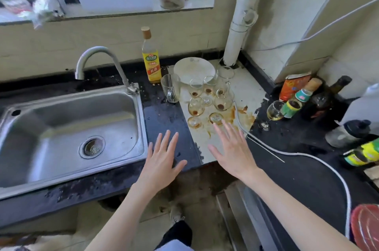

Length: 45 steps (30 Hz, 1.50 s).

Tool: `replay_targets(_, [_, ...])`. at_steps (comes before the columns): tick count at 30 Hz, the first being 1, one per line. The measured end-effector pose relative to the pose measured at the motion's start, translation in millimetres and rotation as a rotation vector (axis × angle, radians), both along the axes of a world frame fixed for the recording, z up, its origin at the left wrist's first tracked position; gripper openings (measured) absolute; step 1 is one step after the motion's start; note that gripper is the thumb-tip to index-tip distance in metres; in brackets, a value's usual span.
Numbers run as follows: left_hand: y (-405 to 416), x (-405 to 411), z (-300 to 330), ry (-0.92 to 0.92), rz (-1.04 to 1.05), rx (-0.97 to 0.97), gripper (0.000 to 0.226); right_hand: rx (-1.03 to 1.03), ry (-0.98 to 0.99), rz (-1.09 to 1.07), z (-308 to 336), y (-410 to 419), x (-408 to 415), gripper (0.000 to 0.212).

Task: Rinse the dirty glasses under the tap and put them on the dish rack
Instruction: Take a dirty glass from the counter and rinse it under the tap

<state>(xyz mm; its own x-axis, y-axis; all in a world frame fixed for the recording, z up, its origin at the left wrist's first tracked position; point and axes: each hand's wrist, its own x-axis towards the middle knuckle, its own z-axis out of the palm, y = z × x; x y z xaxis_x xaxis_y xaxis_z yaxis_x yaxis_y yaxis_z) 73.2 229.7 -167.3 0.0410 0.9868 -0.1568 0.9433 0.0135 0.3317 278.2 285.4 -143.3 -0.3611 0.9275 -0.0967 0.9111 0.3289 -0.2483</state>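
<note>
1. Head view: the fingers (224,130) of the right hand (233,152) were straight and spread, grasping nothing; the left hand (162,160) was likewise released, palm down over the dark counter (164,115).
2. The dirty glasses (207,100) stood clustered on a pale board (244,88) at about twelve o'clock from the right hand, brown dregs in their bottoms and a brown spill (239,116) around the nearest ones.
3. The nearest glass (215,117) sat just beyond the right fingertips, apart from them; it stood upright, long axis vertical. I judged the right hand the nearer; the left lay at about seven o'clock from the cluster.
4. The sink (41,119) lay at nine o'clock from the hands, the tap (98,51) at about ten, with no water visibly running.
5. A handled cup (170,87) stood at the cluster's left edge, a plate (193,70) behind it.
6. No dish rack could be made out.
</note>
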Motion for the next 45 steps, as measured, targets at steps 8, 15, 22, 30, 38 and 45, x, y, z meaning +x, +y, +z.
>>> replay_targets(8, [107.9, 3.1, -4.8, -0.322, 0.045, 0.013, 0.083, 0.067, 0.003, -0.046, -8.4, 82.8, -18.0, 0.076])
replay_targets(15, [169.2, 26.5, -18.8, -0.557, 0.185, -0.044, 0.091, 0.029, -0.118, -0.02, -18.4, 127.8, -8.6, 0.078])
replay_targets(22, [178.3, 34.5, -27.8, -0.62, 0.327, -0.004, 0.066, 0.033, -0.115, 0.049, -26.6, 134.2, 0.0, 0.071])
replay_targets(30, [152.9, 23.9, -19.0, -0.742, 0.456, 0.071, 0.059, 0.139, -0.098, 0.127, -17.0, 137.5, -1.3, 0.065])
replay_targets(38, [119.7, -48.3, 4.7, -0.982, 0.62, 0.234, 0.049, 0.157, 0.019, 0.366, -2.7, 139.6, -87.8, 0.059])
replay_targets(45, [100.8, -171.9, -2.9, -0.995, 0.765, 0.245, 0.051, 0.001, 0.11, 0.506, -27.8, 135.8, -216.6, 0.052])
